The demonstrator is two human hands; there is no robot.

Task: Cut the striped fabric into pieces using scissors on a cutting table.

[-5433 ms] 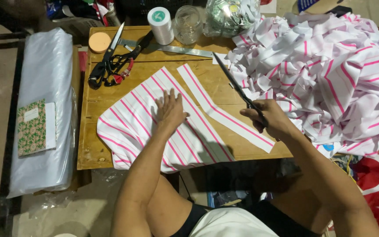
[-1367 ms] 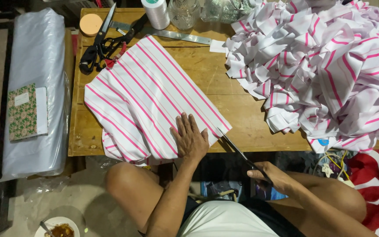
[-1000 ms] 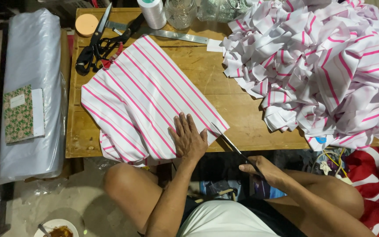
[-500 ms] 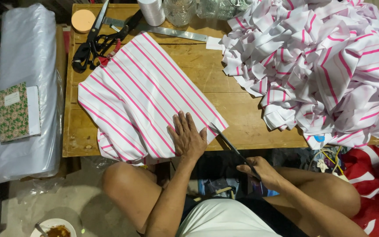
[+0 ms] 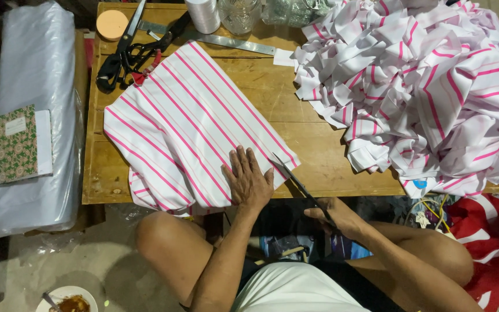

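The striped cloth (image 5: 192, 127) lies flat at the table's (image 5: 319, 167) front edge. It looks thin, soft and floppy, so the left hand (image 5: 248, 182) presses it with fingers spread wide. The right hand (image 5: 336, 216) grips scissors (image 5: 295, 182), blades at the cloth's near edge

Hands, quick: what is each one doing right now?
Left hand: open, flat on the striped cloth.
Right hand: closed, holding scissors at the cloth's edge.

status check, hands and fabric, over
Left hand flat on striped fabric. Right hand grips scissors, blades at fabric's near edge. Cut pile lies apart on table.
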